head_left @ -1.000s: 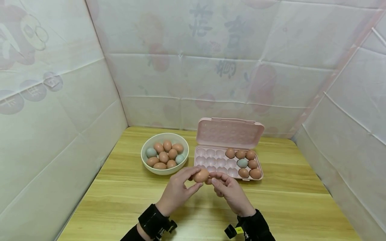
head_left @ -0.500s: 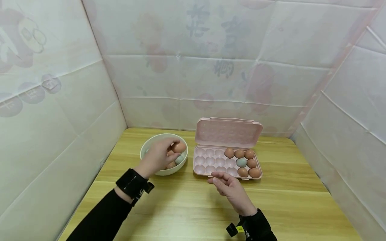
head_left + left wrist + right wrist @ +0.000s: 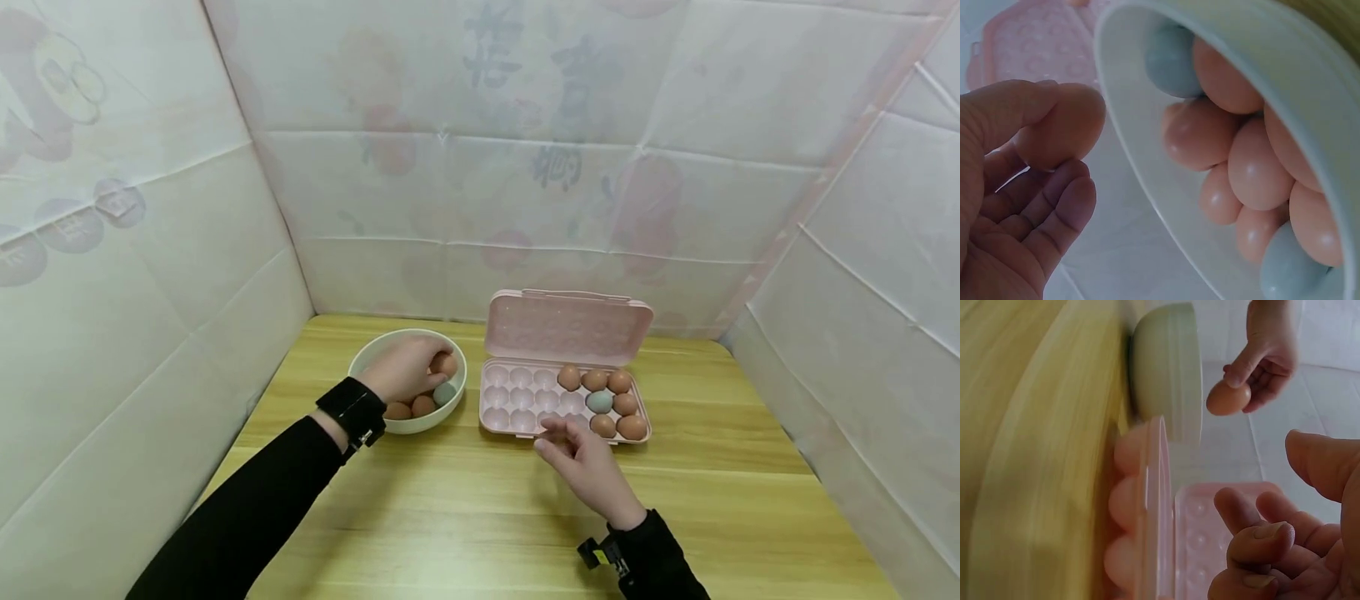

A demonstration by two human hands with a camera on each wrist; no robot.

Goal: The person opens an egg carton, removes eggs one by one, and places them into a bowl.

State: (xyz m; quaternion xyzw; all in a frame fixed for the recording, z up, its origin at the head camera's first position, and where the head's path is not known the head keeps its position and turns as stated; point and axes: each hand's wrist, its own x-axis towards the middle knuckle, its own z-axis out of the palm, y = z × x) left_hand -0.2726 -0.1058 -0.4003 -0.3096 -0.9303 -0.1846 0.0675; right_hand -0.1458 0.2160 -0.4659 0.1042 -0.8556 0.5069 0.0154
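Observation:
Over the light green bowl [image 3: 408,427], my left hand [image 3: 401,368] pinches a brown egg [image 3: 1066,128] between thumb and fingers. In the left wrist view the egg hangs beside the bowl's rim, apart from the brown and pale blue eggs [image 3: 1260,165] inside. My right hand [image 3: 588,471] hovers at the front edge of the pink egg carton [image 3: 498,398], fingers loosely bent, nothing between them. The carton's lid [image 3: 567,327] stands raised at the back. Brown eggs and one pale blue egg [image 3: 599,402] sit in its right-hand cups; the left-hand cups show bare.
Bowl and carton stand side by side on a wooden table [image 3: 450,517], the bowl on the left. White printed sheets [image 3: 360,192] hang behind the table and along both sides.
My left hand has gone from beside the right hand, in front of the carton, leftward to the bowl, with an egg in its fingers. The right hand has shifted slightly right.

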